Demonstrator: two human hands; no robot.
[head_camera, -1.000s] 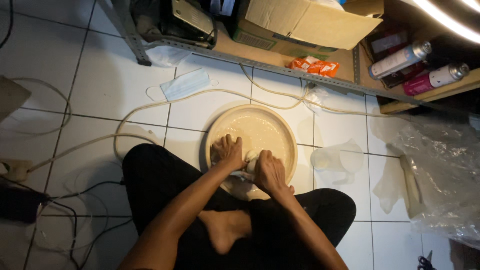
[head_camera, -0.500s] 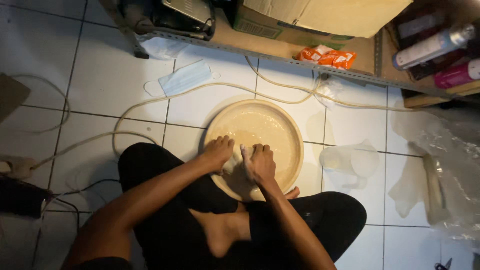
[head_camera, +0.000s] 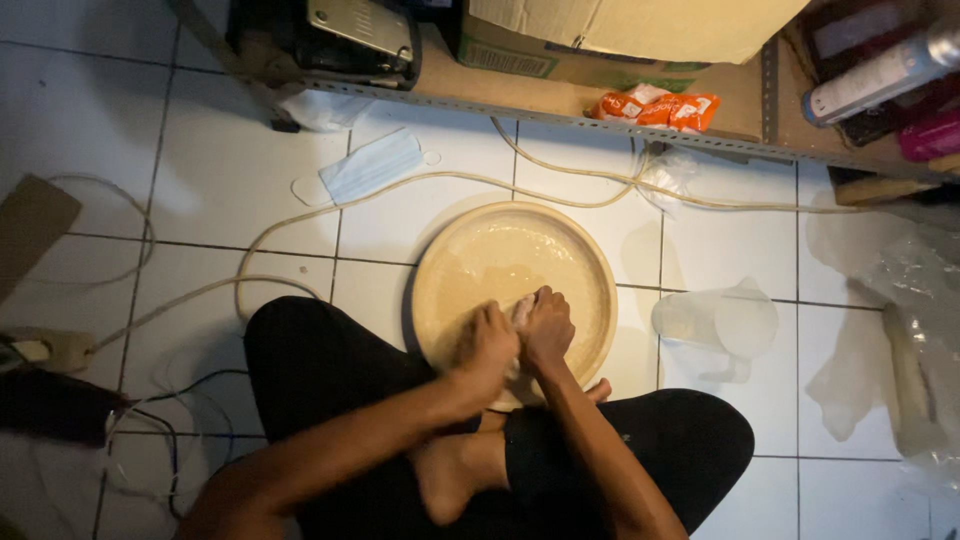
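A round beige basin (head_camera: 470, 250) with pale cloudy liquid stands on the white tile floor in front of my crossed legs. Both hands are pressed together over its near side. My left hand (head_camera: 487, 343) and my right hand (head_camera: 546, 328) squeeze a small whitish lump (head_camera: 522, 312) between them; only a sliver of it shows between the fingers. My bare foot lies under my forearms.
A clear plastic jug (head_camera: 718, 322) lies to the right of the basin. A face mask (head_camera: 372, 166) and a pale hose (head_camera: 300, 230) lie on the tiles behind. A metal shelf (head_camera: 620, 120) carries a cardboard box and an orange packet (head_camera: 660, 105). Crumpled plastic is at the right.
My hands have drawn closer together and nearer the basin's front rim, now clasped around the lump. The view has shifted slightly toward the floor.
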